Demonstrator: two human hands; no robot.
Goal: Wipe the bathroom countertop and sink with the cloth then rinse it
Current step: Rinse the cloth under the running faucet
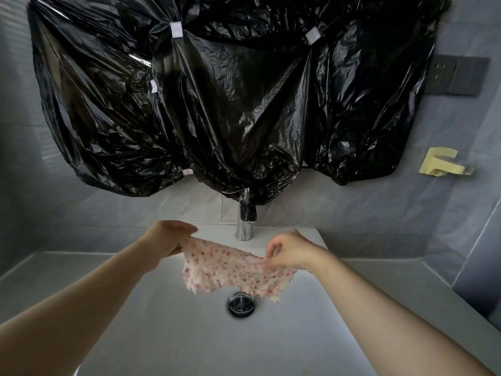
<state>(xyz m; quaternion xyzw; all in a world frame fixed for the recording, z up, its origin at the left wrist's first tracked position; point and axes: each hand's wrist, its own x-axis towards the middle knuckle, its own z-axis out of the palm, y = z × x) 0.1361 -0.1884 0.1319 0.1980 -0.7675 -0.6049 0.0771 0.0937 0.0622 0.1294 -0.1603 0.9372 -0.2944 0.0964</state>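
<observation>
At the left of the frame the grey desk (40, 267) runs beside the white sink (168, 335). Just left of centre, the left hand (168, 237) has its fingers (187, 229) pinched shut on one upper corner of the cloth (233, 270). The cloth, pale with pink flecks, hangs spread between both hands in the middle of the frame, above the basin and clear of it, its lower edge drooping toward the dark drain (241, 305). Behind it, at centre, stands the chrome faucet (245, 221), with no water visibly running; above that, black plastic sheeting (230, 90) covers the wall. Right of centre, the right hand (291, 251) has its fingers (271, 253) curled tight on the opposite corner.

The likely trouble is the grip: each hand holds only a small pinch of fabric, so if the cloth is wet and heavy, a corner could slip and the cloth drop into the basin over the drain. Held this near the faucet, it could also snag on the spout when lowered. Whether wiping is finished cannot be told.
</observation>
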